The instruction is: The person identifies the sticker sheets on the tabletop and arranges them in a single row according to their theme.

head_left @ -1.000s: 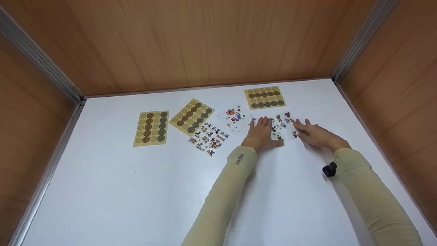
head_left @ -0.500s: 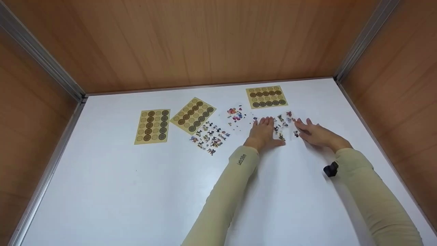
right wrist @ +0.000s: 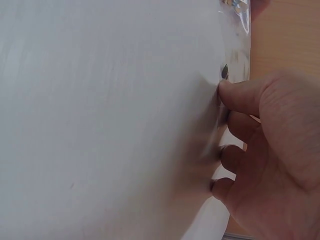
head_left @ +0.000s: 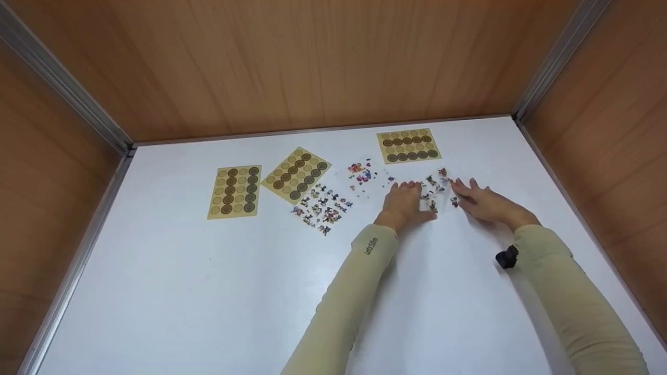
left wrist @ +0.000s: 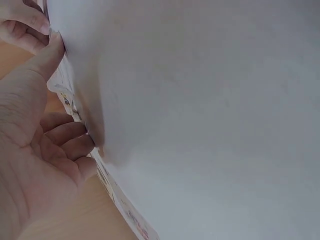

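A clear sheet with small colourful printed figures (head_left: pixel 433 186) lies on the white table between the two hands. My left hand (head_left: pixel 403 204) rests on its left side, fingers pointing away and thumb spread toward its near edge. The left wrist view shows the left hand (left wrist: pixel 45 135) with its fingertips down at the surface. My right hand (head_left: pixel 485 204) touches the sheet's right edge with its fingertips. In the right wrist view the right hand (right wrist: pixel 280 140) has thumb and fingers set down on the surface, the thumb beside a dark printed spot. The left palm hides part of the sheet.
Two similar clear printed sheets, one with dense figures (head_left: pixel 322 209) and one with bright bits (head_left: pixel 360 173), lie left of the hands. Tan cards with rows of round stickers lie at left (head_left: pixel 234 191), centre (head_left: pixel 296 175) and back (head_left: pixel 408 146). Wooden panels (head_left: pixel 312 62) enclose the table.
The left fingers have drawn in slightly and bent more. The right hand stays at the sheet's edge. The head view has shifted a little.
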Action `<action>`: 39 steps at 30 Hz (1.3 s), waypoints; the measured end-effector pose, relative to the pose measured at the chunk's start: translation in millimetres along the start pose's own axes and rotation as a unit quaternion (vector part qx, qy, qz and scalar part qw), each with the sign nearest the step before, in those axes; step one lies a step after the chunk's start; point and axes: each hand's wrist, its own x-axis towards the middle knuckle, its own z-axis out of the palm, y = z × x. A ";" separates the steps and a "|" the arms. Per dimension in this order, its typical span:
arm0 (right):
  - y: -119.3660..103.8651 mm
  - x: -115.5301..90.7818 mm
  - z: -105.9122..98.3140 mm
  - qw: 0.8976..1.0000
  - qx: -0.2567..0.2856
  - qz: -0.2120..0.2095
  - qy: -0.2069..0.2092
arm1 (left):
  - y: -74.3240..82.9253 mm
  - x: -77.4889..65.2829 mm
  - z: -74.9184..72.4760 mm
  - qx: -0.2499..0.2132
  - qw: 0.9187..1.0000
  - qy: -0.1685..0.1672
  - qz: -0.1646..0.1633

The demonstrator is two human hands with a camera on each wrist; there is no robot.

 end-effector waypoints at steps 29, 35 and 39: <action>-2.3 -5.7 7.9 0.999 0.032 -0.027 0.032 | -4.3 8.2 -3.6 0.104 0.990 0.071 0.062; -4.4 -9.6 7.5 0.998 0.050 -0.013 0.028 | -2.9 4.8 -12.9 0.135 0.976 0.134 0.106; -7.0 -12.3 7.5 0.997 0.072 -0.023 0.030 | -3.2 2.1 -19.7 0.119 0.975 0.155 0.102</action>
